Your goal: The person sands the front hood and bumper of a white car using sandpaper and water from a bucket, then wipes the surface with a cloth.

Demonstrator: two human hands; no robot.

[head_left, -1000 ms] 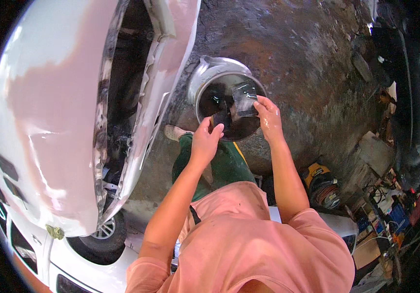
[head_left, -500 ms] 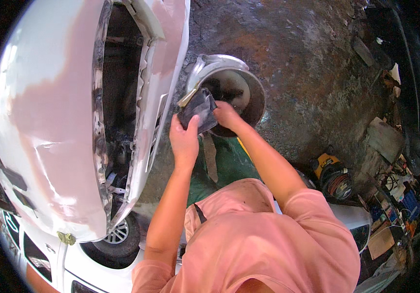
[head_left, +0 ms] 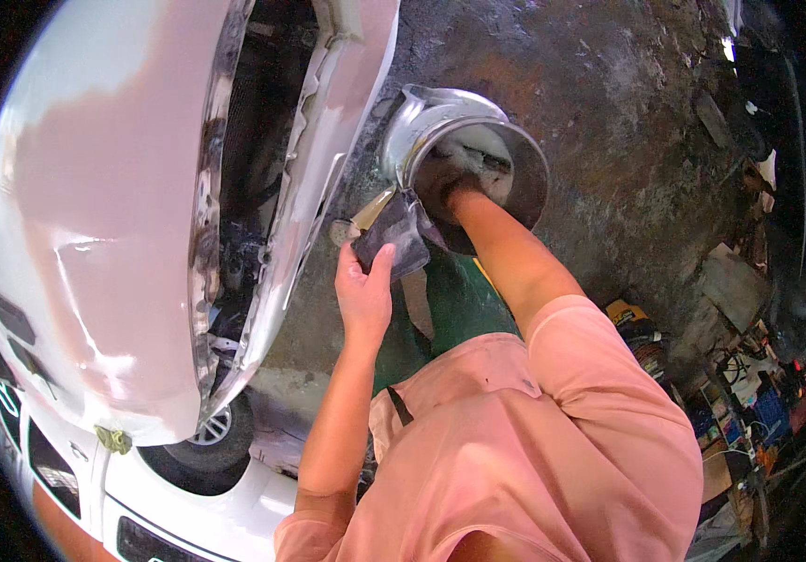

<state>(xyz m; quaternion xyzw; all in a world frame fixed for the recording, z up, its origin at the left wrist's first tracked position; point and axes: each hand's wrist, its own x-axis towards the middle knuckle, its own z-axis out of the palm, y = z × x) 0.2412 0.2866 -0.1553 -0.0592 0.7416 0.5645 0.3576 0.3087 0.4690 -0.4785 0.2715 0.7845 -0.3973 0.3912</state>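
My left hand [head_left: 363, 286] grips a dark grey sheet that looks like sandpaper [head_left: 393, 242], thumb on top and fingers beneath. A yellowish strip [head_left: 373, 208] shows at the sheet's far edge. The sheet is held beside the near left rim of a round bucket [head_left: 532, 178]. Inside the bucket goes my right hand [head_left: 462, 195]; its fingers are hidden in shadow, so whether they hold anything does not show. Pale, shiny liquid [head_left: 482, 150] lies in the bucket. Behind and left of it curves a silvery metal-looking piece [head_left: 436, 101].
At the left stands a white car body panel [head_left: 131, 225] with pinkish patches and an open gap along its side. A car wheel [head_left: 211, 440] shows below it. On the right lie a yellow-and-black tool [head_left: 632, 318], a flat board [head_left: 735, 286] and cluttered odds and ends.
My right hand has left the sheet and reached down into the bucket. The left hand still holds the sheet. The whole view has shifted a little, with the bucket now farther right.
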